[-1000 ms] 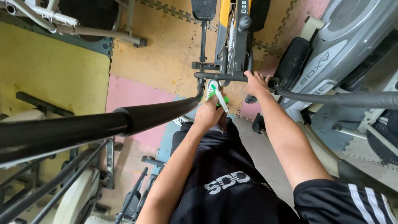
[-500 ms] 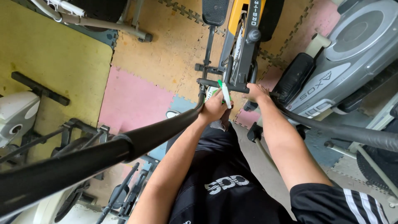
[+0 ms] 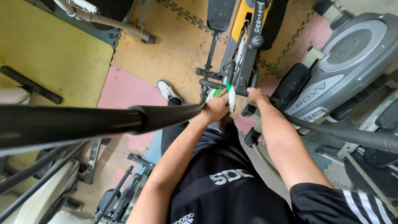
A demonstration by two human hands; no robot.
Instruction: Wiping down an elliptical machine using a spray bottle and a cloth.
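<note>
Spreading under everything is the floor of foam mats (image 3: pixel 62 54), yellow at the left, orange in the middle, pink patches nearer the person. A grey exercise machine (image 3: pixel 352 62) fills the upper right, and a yellow and black elliptical trainer (image 3: pixel 244 25) runs up the middle of the view, its black foot pedal (image 3: pixel 221 14) at the top edge. A thick black padded handlebar (image 3: pixel 83 124) crosses from the left edge toward the centre, and a second grey bar (image 3: pixel 344 135) comes in from the right. More machine frames lie at the lower left.

Both bare arms reach forward over black shorts (image 3: pixel 224 178), and a white shoe (image 3: pixel 168 90) stands on the pink mat just left of the trainer's base.

The black crossbar (image 3: pixel 215 85) at the base of the trainer lies level between the two hands. The right hand (image 3: pixel 256 96) rests on the right end of this bar, fingers curled on it in a closed grip. The left hand (image 3: pixel 215 108) is just below the bar, its grip closed around a small green and white tool (image 3: pixel 230 94). That tool stands nearly upright, its white shaft rising from the fist and its green top touching or just at the crossbar; whether it engages a fitting there cannot be told. The two hands are near each other, with the tool between them.
</note>
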